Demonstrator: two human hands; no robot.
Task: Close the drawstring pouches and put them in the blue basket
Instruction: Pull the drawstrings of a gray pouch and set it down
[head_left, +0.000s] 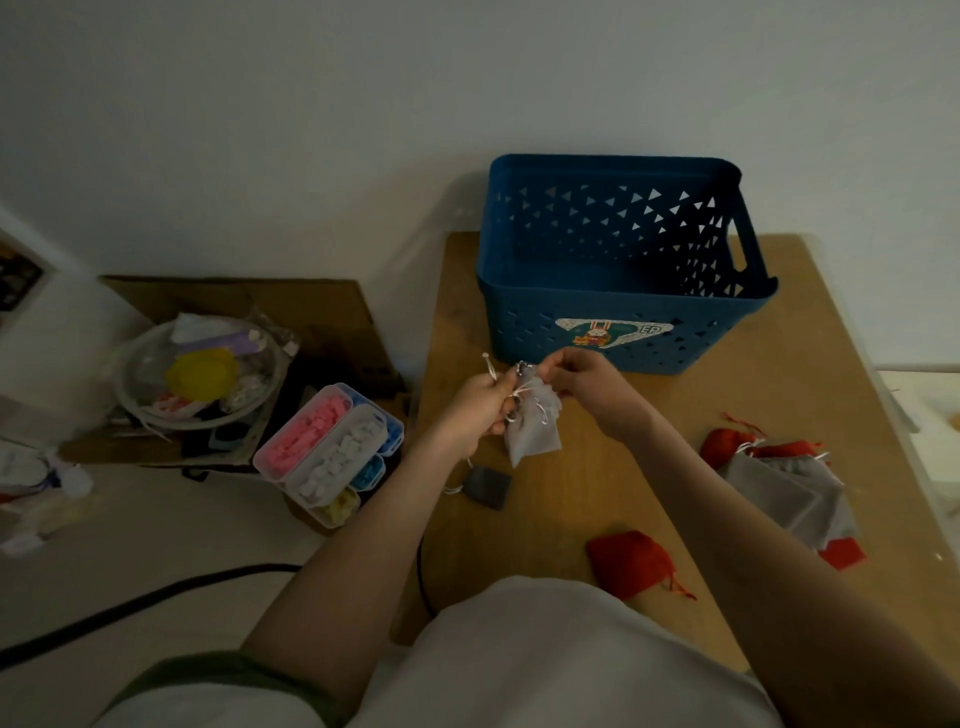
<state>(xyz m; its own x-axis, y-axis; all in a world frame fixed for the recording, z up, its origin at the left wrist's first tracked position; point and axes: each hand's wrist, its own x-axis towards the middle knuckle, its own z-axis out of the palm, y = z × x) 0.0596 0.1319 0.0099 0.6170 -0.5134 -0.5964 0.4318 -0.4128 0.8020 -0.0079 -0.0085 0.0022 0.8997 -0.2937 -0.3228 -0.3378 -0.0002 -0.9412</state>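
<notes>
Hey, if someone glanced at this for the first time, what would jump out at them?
First, the two hands at centre, the left hand and right hand, pulling the strings of a pale grey pouch held above the wooden table. Just behind them stands the big blue basket, which looks empty. To the right lies a heap of red and grey pouches.

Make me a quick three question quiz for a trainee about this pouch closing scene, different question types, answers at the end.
1. True or false: the blue plastic basket already holds pouches.
2. Which pouch are the left hand and right hand working on? A) red fabric pouch B) pale grey drawstring pouch C) dark grey pouch
3. Fill in: the heap of grey and red pouches lies on the wooden table to the person's ____.

Key: 1 false, it looks empty; 2 B, the pale grey drawstring pouch; 3 right.
</notes>
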